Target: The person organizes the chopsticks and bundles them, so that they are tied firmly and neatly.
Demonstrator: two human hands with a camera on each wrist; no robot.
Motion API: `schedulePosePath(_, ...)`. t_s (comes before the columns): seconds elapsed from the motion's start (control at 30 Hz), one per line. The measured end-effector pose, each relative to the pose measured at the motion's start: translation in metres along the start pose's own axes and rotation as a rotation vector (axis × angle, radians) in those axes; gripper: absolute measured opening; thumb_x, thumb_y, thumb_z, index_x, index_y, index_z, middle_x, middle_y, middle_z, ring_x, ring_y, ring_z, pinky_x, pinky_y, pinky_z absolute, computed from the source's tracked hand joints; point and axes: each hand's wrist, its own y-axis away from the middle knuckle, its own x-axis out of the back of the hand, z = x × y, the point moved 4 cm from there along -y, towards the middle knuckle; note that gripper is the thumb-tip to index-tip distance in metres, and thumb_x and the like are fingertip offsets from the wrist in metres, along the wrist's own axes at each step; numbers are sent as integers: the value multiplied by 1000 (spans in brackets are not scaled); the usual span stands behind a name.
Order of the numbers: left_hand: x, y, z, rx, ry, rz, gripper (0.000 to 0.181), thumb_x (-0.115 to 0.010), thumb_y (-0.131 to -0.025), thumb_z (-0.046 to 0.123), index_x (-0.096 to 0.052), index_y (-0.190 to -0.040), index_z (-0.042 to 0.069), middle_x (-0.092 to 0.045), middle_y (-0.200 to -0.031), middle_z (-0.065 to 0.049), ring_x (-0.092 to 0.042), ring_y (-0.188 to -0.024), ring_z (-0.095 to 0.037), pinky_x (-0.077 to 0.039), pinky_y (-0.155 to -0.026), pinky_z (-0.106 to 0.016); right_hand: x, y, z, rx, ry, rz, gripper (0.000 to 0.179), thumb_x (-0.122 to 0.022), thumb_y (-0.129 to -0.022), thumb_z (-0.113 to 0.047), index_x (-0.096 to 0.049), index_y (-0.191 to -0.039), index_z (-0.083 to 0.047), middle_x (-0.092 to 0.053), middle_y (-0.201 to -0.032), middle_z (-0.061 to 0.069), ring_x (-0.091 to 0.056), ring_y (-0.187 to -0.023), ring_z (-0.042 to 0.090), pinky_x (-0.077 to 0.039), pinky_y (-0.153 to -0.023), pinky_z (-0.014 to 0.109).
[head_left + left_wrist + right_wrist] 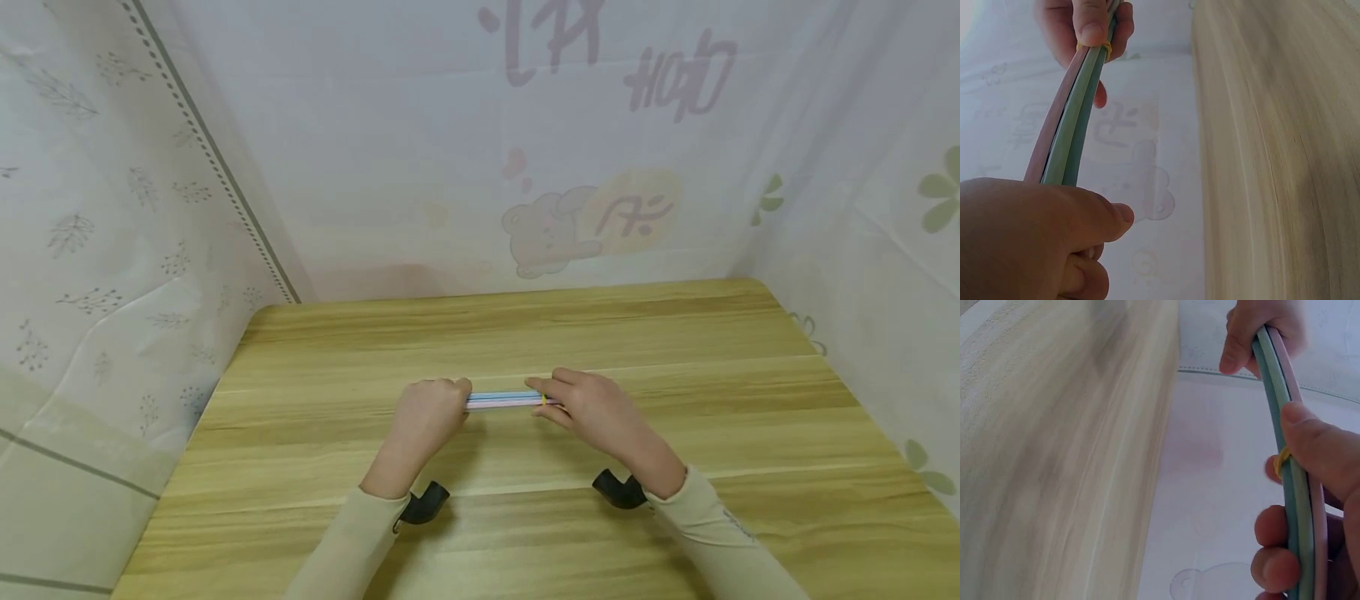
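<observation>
A bundle of slim pastel sticks [502, 400], pink, green and blue-teal, is held level above the table between both hands. Whether they are pencils or straws cannot be told. My left hand [429, 419] grips one end in a fist, thumb along the sticks [1063, 134]. Toward the other end, my right hand [600, 412] holds the bundle, its thumb on the pink side and fingers curled around the teal side in the right wrist view. A yellow rubber band [1282, 461] circles the sticks beside the right thumb. The ends inside both hands are hidden.
The wood-grain table [510, 333] spreads beneath the hands. Printed curtains [390, 167] hang behind it and on both sides. A black curved piece [426, 502] sits at the left wrist, and a similar black piece [618, 490] at the right one.
</observation>
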Motion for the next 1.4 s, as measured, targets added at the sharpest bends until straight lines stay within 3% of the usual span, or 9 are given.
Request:
schedulePosePath(0.2,0,0,2,-4,-1,-1,27,-80,-74,20,-55,-67,11,-51,-52,3,-32,-43,-6,-34,-36,-24,-4,1,-1,29,81,65,50,-74,-76,-39,-66,-123,-22,-58,-69,-4,-47,-50,4,-41,-50,20)
schedulePosePath(0.33,-1,2,3,-16,-3,1,27,-79,-75,18,-54,-67,12,-49,-51,3,-30,-44,-6,-33,-36,-23,-7,4,-1,9,61,61,54,-75,-76,-41,-65,-124,-20,-60,-72,-3,-49,-51,5,-43,-52,21)
schedulePosePath(0.47,-3,3,2,-18,1,-3,26,-78,-76,16,-54,-67,11,-50,-51,3,-29,-45,-6,-33,-37,-23,-4,8,2,-40,-32,15,54,-76,-78,-36,-64,-123,-10,-62,-79,0,-51,-57,5,-47,-56,22)
schedulePosePath(0.6,-5,3,0,-14,-9,3,25,-78,-76,15,-55,-67,10,-51,-52,1,-30,-44,-6,-34,-37,-23,-1,10,6,-68,-106,-30,37,-74,-81,-27,-69,-111,-6,-62,-83,1,-51,-63,5,-47,-59,20)
schedulePosePath(0.73,-5,3,-2,-20,-18,22,26,-77,-76,13,-53,-66,10,-49,-50,2,-28,-44,-6,-33,-36,-23,1,9,5,-51,-109,-35,24,-74,-82,-20,-71,-101,-6,-60,-84,-1,-50,-66,4,-47,-59,18)
schedulePosePath(0.9,-5,3,-1,-29,-12,32,27,-77,-75,13,-52,-65,11,-48,-50,3,-27,-45,-6,-31,-36,-22,2,6,0,-15,-80,-58,22,-71,-86,-17,-69,-103,-4,-60,-88,1,-52,-70,5,-48,-62,18)
schedulePosePath(1.17,-4,1,0,-20,5,18,27,-78,-75,13,-53,-66,11,-50,-51,3,-29,-45,-6,-33,-37,-22,0,1,1,-30,-161,-124,29,-67,-89,-20,-67,-113,-4,-61,-88,0,-48,-66,2,-46,-60,17)
schedulePosePath(1.4,-5,2,0,-21,6,15,28,-79,-75,15,-53,-66,11,-49,-51,3,-28,-45,-6,-31,-37,-21,-5,0,1,-41,-146,-154,32,-67,-89,-24,-66,-117,-8,-62,-87,-2,-45,-64,1,-43,-58,17)
